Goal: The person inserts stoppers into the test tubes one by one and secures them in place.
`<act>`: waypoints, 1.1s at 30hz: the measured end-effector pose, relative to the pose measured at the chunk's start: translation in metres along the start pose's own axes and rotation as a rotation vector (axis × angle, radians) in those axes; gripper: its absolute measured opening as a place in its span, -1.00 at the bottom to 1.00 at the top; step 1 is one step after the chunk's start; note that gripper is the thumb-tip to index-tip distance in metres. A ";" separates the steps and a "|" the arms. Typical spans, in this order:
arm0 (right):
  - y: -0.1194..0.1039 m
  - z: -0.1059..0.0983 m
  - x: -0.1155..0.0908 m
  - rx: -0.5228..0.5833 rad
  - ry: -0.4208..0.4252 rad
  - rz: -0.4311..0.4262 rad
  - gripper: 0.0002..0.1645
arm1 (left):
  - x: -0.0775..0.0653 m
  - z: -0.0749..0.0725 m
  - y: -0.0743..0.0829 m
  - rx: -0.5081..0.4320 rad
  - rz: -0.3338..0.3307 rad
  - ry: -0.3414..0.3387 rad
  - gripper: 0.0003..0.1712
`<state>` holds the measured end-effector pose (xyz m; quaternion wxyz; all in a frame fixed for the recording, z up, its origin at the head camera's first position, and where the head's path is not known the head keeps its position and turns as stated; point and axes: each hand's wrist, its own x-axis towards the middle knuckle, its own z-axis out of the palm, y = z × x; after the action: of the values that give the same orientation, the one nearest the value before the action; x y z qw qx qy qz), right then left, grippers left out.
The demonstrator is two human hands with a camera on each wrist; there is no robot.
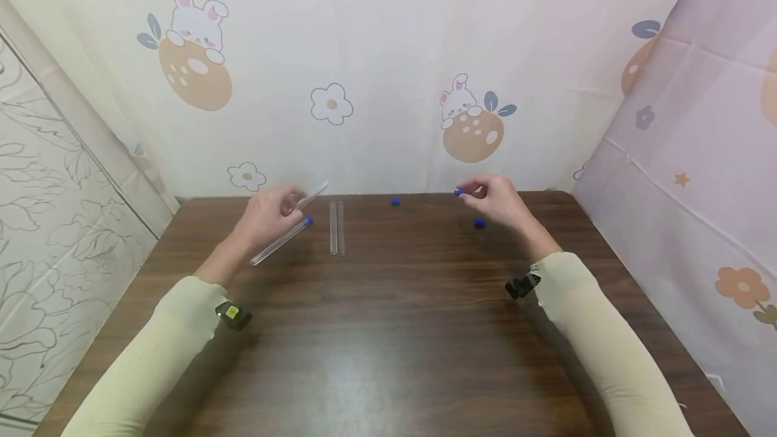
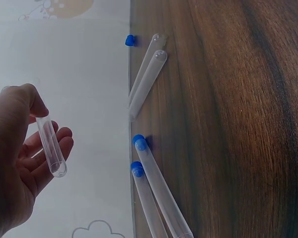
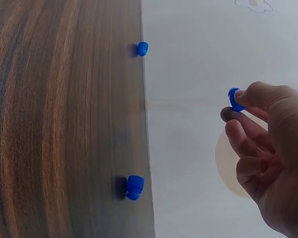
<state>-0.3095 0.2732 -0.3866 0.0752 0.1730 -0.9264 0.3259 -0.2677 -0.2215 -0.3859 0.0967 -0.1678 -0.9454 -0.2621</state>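
Between thumb and fingers my left hand (image 1: 271,213) holds a clear test tube (image 2: 51,148) without a cap, raised over the far left of the table. Below that hand lie two test tubes (image 2: 161,193) with blue caps on. Two uncapped test tubes (image 1: 333,228) rest side by side to its right. My right hand (image 1: 496,199) pinches a blue cap (image 3: 234,100) between thumb and forefinger, above the table's far edge. One loose blue cap (image 3: 134,187) lies just below the right hand, and another blue cap (image 1: 396,201) sits between the hands near the back edge.
The brown wooden table (image 1: 388,329) meets a pale printed curtain (image 1: 388,73) along its far edge. More curtain (image 1: 698,154) hangs at the right, and a panel with leaf drawings (image 1: 54,208) stands at the left. Each wrist carries a small black camera (image 1: 523,284).
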 end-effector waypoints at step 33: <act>-0.019 0.014 -0.001 0.070 0.020 -0.085 -0.75 | 0.005 0.009 0.015 -0.004 0.106 -0.003 -0.53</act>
<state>-0.3023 0.2503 -0.3868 0.0920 0.2113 -0.9055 0.3563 -0.2679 -0.2033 -0.3856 0.1087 -0.2183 -0.9348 -0.2582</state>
